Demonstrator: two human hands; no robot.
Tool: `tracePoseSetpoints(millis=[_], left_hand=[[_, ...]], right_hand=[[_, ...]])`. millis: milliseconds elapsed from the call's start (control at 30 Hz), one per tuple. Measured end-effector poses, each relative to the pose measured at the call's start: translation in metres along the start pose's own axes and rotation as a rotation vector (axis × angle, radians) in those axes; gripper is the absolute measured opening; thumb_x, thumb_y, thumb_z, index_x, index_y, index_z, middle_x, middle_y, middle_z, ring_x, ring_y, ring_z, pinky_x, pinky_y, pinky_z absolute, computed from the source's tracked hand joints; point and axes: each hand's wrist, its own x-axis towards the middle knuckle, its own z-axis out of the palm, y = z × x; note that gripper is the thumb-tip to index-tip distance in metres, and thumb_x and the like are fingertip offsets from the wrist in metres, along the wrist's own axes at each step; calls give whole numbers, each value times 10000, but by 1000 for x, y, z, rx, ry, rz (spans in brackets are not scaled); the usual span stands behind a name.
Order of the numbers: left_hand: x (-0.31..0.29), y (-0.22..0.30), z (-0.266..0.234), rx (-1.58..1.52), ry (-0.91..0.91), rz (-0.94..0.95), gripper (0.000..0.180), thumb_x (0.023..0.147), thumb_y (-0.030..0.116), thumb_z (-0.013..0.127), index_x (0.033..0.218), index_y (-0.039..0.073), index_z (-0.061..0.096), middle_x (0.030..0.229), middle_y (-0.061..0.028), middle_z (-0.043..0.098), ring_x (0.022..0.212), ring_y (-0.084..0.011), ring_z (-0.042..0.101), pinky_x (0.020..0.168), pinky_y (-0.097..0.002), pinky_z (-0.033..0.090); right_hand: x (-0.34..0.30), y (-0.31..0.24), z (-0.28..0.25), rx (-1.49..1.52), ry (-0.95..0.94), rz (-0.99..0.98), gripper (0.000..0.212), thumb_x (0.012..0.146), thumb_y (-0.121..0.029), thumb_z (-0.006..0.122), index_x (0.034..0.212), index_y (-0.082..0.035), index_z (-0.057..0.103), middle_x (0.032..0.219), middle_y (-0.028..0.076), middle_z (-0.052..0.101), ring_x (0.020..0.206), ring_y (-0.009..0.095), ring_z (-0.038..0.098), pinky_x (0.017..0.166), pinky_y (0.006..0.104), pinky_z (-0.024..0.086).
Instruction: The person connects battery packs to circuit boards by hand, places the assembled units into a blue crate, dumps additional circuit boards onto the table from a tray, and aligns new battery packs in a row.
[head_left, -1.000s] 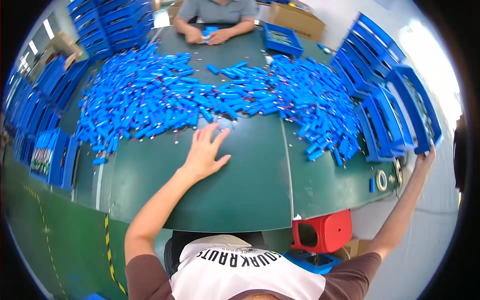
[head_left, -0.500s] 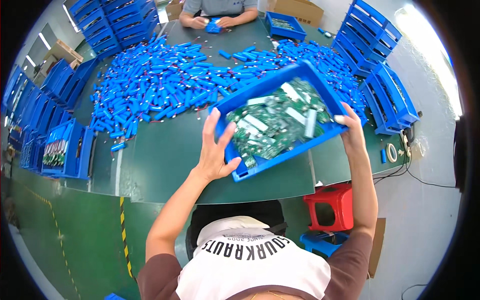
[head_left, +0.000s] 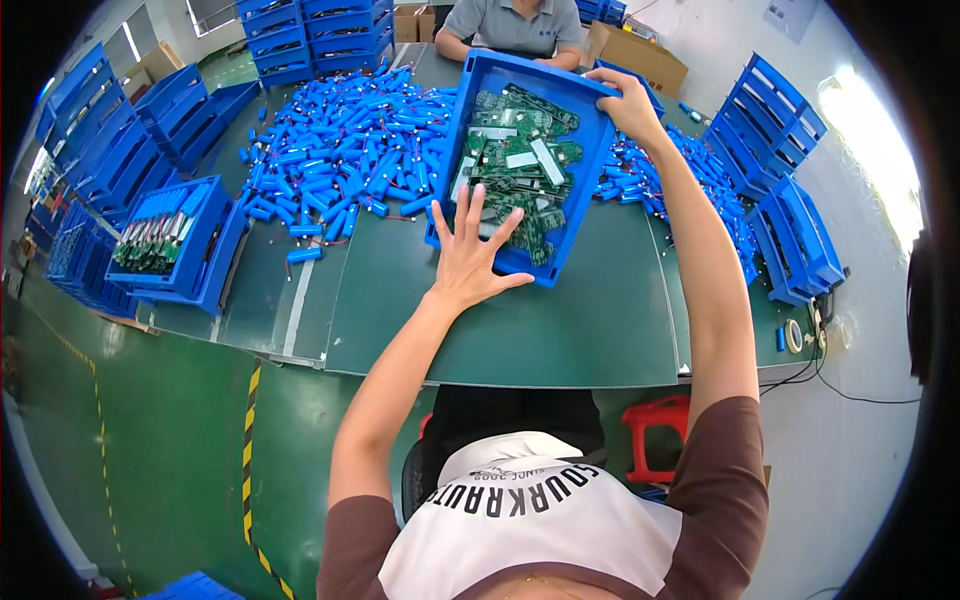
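Observation:
A blue plastic bin (head_left: 580,205) is tilted lengthwise over the table in front of me. Inside it lies a loose heap of green circuit boards (head_left: 520,185), several with white or silvery strips. My right hand (head_left: 628,108) grips the bin's far right corner, thumb over the rim and fingers outside. At the near left end, my left hand (head_left: 470,250) has its fingers spread across the rim, fingertips over the boards and thumb along the near wall. Whether its palm bears any weight is hidden.
Many blue wrapped battery cells (head_left: 340,150) with red leads cover the green table (head_left: 450,345) beyond and both sides of the bin. Blue bins stand stacked left (head_left: 170,245) and right (head_left: 795,240). Across the table sits a person (head_left: 515,28). A red stool (head_left: 655,435) is below right.
The bin has moved away from me and turned so its long side points away. My right hand has gone farther out with it; the left stays at the near end, fingers spread.

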Motion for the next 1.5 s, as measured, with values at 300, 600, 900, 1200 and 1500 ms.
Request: tracePoseSetpoints(millis=[300,600,900,1200,1500], left_hand=[[-1,1,17,80,-144,133,992,717,666,757,1573,442,308,1698,-135,69,1570,-343,52,1150,-758,33],[-9,7,24,204,-173,253,828,747,645,731,1490,373,489,1637,-26,337,1506,-277,275,1162,-599,213],[-1,26,16,106,-329,344,677,883,537,658,1481,262,503,1573,-105,410,1475,-263,348,1166,-511,297],[-47,57,-70,-71,-5,-393,580,916,316,723,1403,66,533,1416,-194,505,1342,-388,445,1104,-509,362],[-84,63,-70,-294,-86,-588,588,983,200,659,1481,0,417,1418,-268,506,1327,-439,470,1114,-481,387]], right_hand=[[-16,-39,-6,-50,3,-83,383,833,95,541,1174,-5,683,972,80,732,925,137,662,852,274,522],[-103,-96,-8,-119,265,-524,541,609,151,475,1099,25,668,1106,193,697,1065,340,680,983,380,505],[-147,-73,-18,-281,468,-882,352,772,91,573,1120,41,589,1032,286,690,909,415,685,898,568,529],[-148,-97,9,342,1103,11,410,916,4,610,1305,66,498,1263,193,613,1095,269,627,936,396,547],[-162,-172,121,1442,181,693,526,916,-34,599,1418,-7,444,1293,128,596,1149,255,610,995,408,503]])
